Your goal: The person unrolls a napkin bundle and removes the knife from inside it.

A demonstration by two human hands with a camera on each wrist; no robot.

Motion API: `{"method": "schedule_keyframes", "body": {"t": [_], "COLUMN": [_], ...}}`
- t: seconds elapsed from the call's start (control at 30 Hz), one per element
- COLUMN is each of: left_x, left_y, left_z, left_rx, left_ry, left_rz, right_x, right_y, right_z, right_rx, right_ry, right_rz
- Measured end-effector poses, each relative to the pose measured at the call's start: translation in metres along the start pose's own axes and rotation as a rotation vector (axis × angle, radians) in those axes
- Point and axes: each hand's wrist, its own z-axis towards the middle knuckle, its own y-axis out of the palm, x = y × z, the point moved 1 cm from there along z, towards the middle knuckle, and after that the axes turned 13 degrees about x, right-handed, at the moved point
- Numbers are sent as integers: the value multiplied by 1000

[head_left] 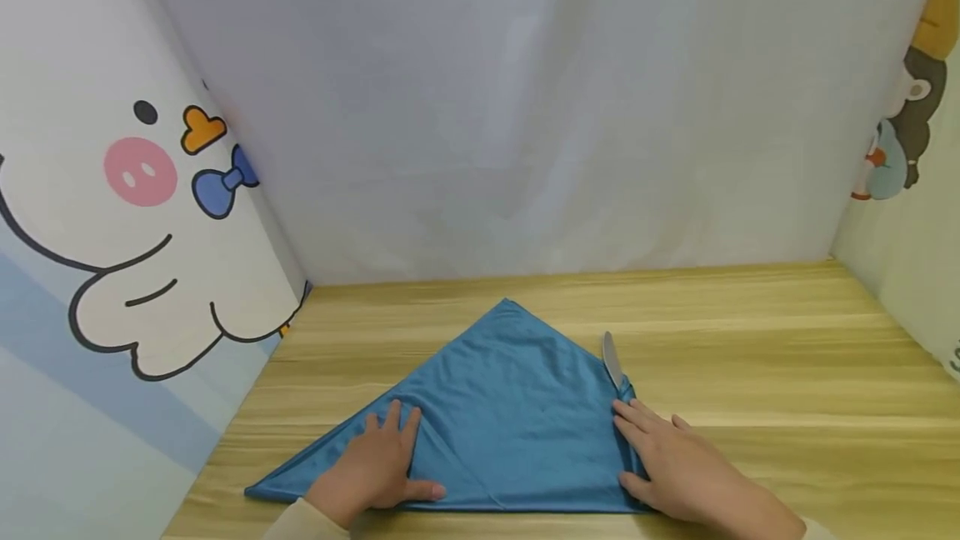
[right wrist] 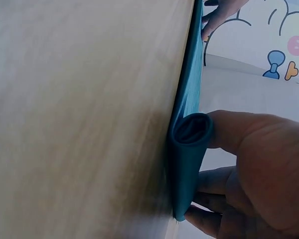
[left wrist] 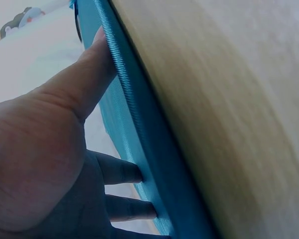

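Note:
A blue satin-like cloth (head_left: pixel 517 407), folded to a point at the back, lies on the wooden table. Its right edge is rolled up, and the open end of the roll (right wrist: pixel 189 167) shows in the right wrist view. A table knife's silver blade (head_left: pixel 612 359) sticks out of the far end of this roll; its handle is hidden. My left hand (head_left: pixel 378 461) rests on the cloth's left part with spread fingers, thumb near the front edge. My right hand (head_left: pixel 675 461) presses on the roll with fairly straight fingertips and thumb.
The wood-grain table top (head_left: pixel 750 340) extends behind and to the right of the cloth. A pale grey curtain-like backdrop (head_left: pixel 525 123) rises at the table's back. Side panels with cartoon prints (head_left: pixel 142 173) stand at left and right.

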Motion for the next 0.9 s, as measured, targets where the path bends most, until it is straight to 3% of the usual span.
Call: {"method": "schedule_keyframes", "body": {"t": [0.9], "left_x": [0], "left_y": [-2], "left_z": [-1], "left_rx": [-7], "left_ry": [-2], "left_rz": [14], "right_x": [9], "right_y": [-6], "right_z": [-6], "right_rx": [18], "right_ry": [16], "right_rz": [54]}}
